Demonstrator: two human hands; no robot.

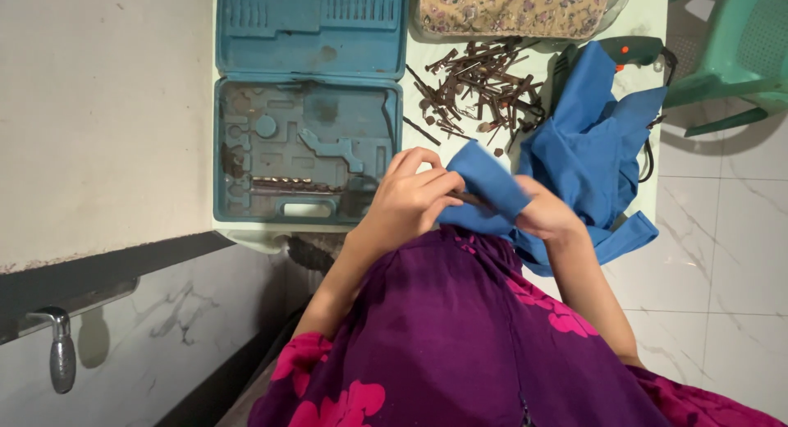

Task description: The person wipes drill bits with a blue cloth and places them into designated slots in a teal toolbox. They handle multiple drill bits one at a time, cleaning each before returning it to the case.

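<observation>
Hands meet: left hand (410, 196) pinches a thin dark metal bit (469, 200), right hand (546, 216) squeezes soft blue cloth (492, 181) around it. Best to rub slowly, gripping firmly.

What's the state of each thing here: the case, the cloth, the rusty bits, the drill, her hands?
Tool case: open, lid flat, a few drill bits inside.
Blue cloth: crumpled, one end wrapped around a thin dark bit.
Rusty nails and bits: loose pile on the table.
Drill: lying down, partly under the cloth.
Left hand: closed on the bit.
Right hand: gripping the cloth.
</observation>
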